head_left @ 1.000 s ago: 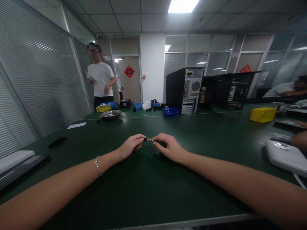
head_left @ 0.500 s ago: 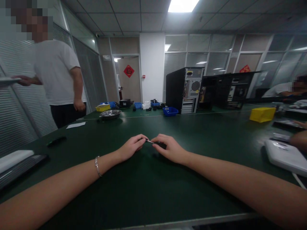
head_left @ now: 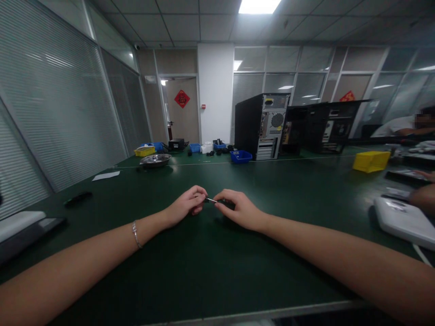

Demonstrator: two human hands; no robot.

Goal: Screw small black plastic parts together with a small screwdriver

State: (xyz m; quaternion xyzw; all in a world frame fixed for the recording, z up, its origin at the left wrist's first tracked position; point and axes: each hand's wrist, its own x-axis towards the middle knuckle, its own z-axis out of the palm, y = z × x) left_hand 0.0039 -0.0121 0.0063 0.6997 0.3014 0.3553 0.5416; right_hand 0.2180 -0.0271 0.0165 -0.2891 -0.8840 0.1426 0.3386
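Observation:
Over the middle of the green table (head_left: 210, 258), my two hands almost meet. My right hand (head_left: 239, 209) is closed around the dark handle of what looks like a small screwdriver (head_left: 212, 200); its thin metal shaft points left. The shaft's tip reaches the fingertips of my left hand (head_left: 188, 204), which are pinched together. Something small and dark shows at those fingertips, too little of it visible to name. A silver bracelet circles my left wrist.
At the back stand black computer cases (head_left: 258, 127), a blue bin (head_left: 241, 156) and a metal bowl (head_left: 155, 160). A yellow bin (head_left: 371, 161) and a white device (head_left: 406, 222) are at right, near another person's arm. A dark keyboard-like object (head_left: 30, 235) lies at left.
The person who stood at the left has left the view. My left fingers have shifted slightly around the tip; my right hand is nearly still.

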